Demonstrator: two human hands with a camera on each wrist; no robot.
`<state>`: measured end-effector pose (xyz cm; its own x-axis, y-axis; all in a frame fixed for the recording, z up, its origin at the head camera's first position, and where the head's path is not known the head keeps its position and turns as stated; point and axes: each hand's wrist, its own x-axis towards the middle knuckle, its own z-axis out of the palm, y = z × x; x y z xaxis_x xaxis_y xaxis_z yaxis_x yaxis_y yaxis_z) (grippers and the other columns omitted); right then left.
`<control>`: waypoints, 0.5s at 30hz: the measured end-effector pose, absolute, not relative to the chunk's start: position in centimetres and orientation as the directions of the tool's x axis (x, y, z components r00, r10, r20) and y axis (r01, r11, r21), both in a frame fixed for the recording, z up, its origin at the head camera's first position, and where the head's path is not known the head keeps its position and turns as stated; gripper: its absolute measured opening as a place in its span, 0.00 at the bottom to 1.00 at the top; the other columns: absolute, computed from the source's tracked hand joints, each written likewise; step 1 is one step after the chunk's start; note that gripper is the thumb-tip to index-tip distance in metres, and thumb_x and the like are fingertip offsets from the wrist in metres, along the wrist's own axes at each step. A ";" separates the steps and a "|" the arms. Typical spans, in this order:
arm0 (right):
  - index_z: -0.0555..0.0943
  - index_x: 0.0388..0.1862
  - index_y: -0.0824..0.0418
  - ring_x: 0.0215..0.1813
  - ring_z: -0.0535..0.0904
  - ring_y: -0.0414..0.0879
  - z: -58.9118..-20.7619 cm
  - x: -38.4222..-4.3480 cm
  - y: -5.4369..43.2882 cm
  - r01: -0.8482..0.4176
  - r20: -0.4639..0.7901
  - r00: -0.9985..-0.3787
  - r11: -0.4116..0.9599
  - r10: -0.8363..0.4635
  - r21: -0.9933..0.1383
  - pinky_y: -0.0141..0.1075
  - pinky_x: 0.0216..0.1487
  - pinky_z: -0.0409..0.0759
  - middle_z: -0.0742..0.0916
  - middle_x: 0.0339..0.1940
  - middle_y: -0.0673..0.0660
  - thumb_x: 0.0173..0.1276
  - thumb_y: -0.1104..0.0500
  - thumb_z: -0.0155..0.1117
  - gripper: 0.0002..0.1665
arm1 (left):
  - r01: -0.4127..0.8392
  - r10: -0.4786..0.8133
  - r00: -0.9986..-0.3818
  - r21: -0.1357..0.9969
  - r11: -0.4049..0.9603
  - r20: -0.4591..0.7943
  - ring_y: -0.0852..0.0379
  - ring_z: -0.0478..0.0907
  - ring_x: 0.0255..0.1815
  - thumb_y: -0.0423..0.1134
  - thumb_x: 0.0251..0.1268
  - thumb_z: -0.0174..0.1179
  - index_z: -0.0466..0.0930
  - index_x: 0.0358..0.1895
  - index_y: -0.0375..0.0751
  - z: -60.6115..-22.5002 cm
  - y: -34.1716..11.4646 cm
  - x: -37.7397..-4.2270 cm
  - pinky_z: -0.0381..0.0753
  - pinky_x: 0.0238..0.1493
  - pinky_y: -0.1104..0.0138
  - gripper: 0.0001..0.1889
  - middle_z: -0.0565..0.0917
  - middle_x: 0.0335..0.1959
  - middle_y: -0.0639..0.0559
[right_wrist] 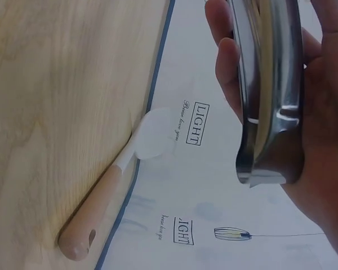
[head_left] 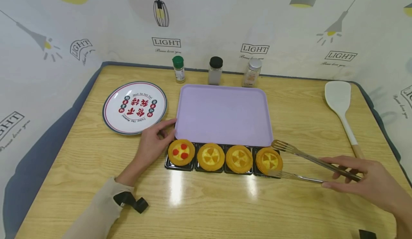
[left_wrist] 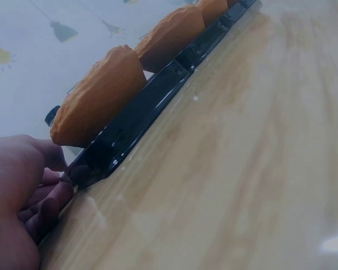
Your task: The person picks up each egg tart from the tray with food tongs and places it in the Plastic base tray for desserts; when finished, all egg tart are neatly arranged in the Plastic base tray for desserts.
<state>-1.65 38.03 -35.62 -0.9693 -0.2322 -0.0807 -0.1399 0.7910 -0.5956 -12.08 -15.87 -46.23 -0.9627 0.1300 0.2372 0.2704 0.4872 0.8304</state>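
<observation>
A row of several egg tarts sits in a black plastic tray (head_left: 180, 167) in front of a lilac tray (head_left: 222, 115). The leftmost tart (head_left: 181, 152) carries red pieces; the others have yellow-orange wedges. My left hand (head_left: 154, 142) holds the black tray's left end, its curled fingertips at the corner in the left wrist view, with the index finger reaching the lilac tray's left edge. My right hand (head_left: 370, 181) grips metal tongs (head_left: 317, 160) with fork-like tips. Those tips stand spread on either side of the rightmost tart (head_left: 269, 161), one near its upper right, the other at its lower edge.
A white plate (head_left: 111, 112) with red lettering lies left of the lilac tray. Behind it stand a green-capped jar (head_left: 178, 71), a black-capped jar (head_left: 215, 72) and a silver-capped jar (head_left: 252, 73). A white spatula (head_left: 339, 96) with a wooden handle rests at the right.
</observation>
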 end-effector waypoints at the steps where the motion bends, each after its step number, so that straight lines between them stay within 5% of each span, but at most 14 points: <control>1: 0.81 0.60 0.51 0.32 0.79 0.41 -35.5 -1.7 38.1 -0.122 -0.087 -0.973 0.792 -0.216 -0.598 0.34 0.23 0.74 0.86 0.38 0.50 0.54 0.58 0.79 0.32 | 0.267 0.129 -0.964 0.832 0.486 0.234 0.59 0.75 0.27 0.37 0.64 0.66 0.83 0.58 0.46 -46.2 -15.9 -12.1 0.74 0.27 0.69 0.18 0.80 0.28 0.56; 9: 0.75 0.68 0.54 0.34 0.79 0.31 -35.2 -4.0 38.2 0.002 -0.019 -1.000 0.823 -0.011 -0.568 0.30 0.26 0.77 0.85 0.40 0.47 0.61 0.52 0.75 0.37 | 0.265 0.124 -0.964 0.832 0.487 0.234 0.59 0.74 0.27 0.37 0.64 0.66 0.83 0.57 0.47 -46.3 -15.9 -12.2 0.74 0.27 0.69 0.18 0.80 0.27 0.56; 15: 0.76 0.66 0.60 0.39 0.79 0.56 -36.5 -7.0 37.0 0.129 0.050 -0.984 0.883 0.170 -0.451 0.36 0.20 0.70 0.84 0.42 0.68 0.58 0.38 0.72 0.42 | 0.266 0.126 -0.964 0.829 0.493 0.235 0.59 0.75 0.27 0.37 0.64 0.66 0.83 0.58 0.46 -46.2 -15.8 -12.1 0.74 0.28 0.69 0.18 0.80 0.26 0.56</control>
